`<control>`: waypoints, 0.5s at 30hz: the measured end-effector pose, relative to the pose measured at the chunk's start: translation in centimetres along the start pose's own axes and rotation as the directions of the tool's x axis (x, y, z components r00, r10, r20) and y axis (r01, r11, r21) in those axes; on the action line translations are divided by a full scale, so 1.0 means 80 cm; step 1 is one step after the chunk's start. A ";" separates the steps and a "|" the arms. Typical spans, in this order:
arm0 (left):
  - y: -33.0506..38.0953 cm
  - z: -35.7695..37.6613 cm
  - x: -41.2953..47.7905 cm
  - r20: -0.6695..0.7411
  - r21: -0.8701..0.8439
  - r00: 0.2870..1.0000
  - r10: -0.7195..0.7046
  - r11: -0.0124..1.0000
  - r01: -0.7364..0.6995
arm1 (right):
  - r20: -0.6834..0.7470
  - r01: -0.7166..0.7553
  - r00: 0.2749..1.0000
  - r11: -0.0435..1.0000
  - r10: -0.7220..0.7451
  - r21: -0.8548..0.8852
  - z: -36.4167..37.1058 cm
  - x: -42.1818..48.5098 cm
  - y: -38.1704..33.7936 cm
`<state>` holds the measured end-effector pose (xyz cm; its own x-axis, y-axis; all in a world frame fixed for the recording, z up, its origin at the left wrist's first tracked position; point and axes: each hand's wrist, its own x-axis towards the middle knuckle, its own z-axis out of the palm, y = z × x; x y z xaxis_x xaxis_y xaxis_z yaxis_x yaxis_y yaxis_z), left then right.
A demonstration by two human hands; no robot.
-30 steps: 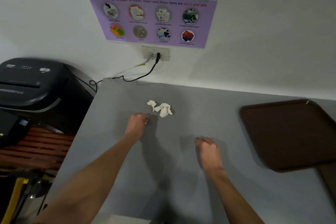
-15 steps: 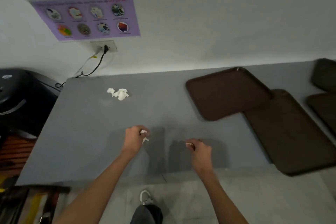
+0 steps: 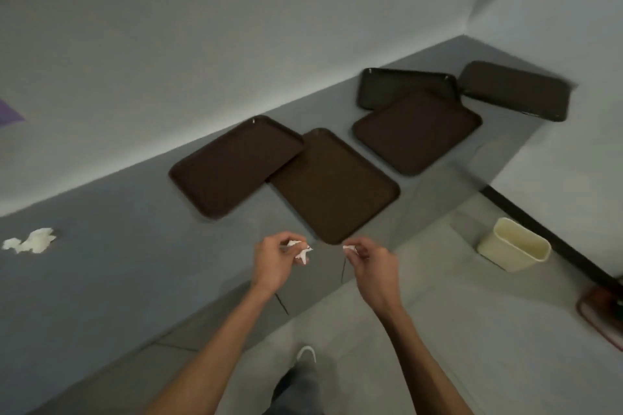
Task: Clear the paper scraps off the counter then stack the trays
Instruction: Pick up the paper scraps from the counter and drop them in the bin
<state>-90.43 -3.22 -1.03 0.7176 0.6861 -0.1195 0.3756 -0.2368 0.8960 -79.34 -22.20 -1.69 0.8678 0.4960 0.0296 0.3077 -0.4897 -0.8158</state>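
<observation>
Here, the left hand (image 3: 274, 258): its fingers and thumb pinch a small white scrap (image 3: 302, 252), held up over the front edge of the worktop (image 3: 118, 263).
Right hand (image 3: 369, 259): it pinches a tiny white scrap (image 3: 349, 248) at its fingertips, near the left hand but not touching it.
Scrunched paper (image 3: 32, 241): a white lump that lies on the worktop far to the left, well apart from both hands and from the trays.
Worktop: grey, and it runs along the white wall into a corner.
First tray (image 3: 232, 165): brown and flat on the worktop. Its right side lies over the edge of the second tray.
Second tray (image 3: 332, 185): brown. Its near corner reaches the front edge of the worktop, just past the hands.
Third tray (image 3: 416, 131): brown, further right, apart from the second tray. Its far side covers part of the fourth tray.
Fourth tray (image 3: 397, 84): darker, by the wall, partly under the third.
Fifth tray (image 3: 515, 91): dark, in the corner, just beside the fourth tray; I cannot tell if they touch.
Bin (image 3: 514, 244): cream, open at the top, on the grey floor (image 3: 438, 330) to the right of the worktop.
Shoe (image 3: 306, 354): a white toe on the floor, between the two arms.
Poster (image 3: 8, 113): only a purple corner shows on the wall at the left edge.
</observation>
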 end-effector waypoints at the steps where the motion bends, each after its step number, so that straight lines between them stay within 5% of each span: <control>1: 0.015 0.026 0.006 0.033 0.005 0.999 0.014 1.000 -0.014 | -0.034 -0.029 0.999 1.000 0.029 0.011 -0.023 0.007 0.016; 15: 0.199 0.434 0.167 0.278 0.049 0.955 0.103 0.991 -0.122 | -0.284 -0.304 0.894 0.935 0.347 0.184 -0.347 0.157 0.261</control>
<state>-54.49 -21.72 -3.19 0.8871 0.4399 -0.1402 0.3137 -0.3516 0.8820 -51.16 -46.07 -2.31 0.9932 0.0698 -0.0928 -0.0486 -0.4764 -0.8779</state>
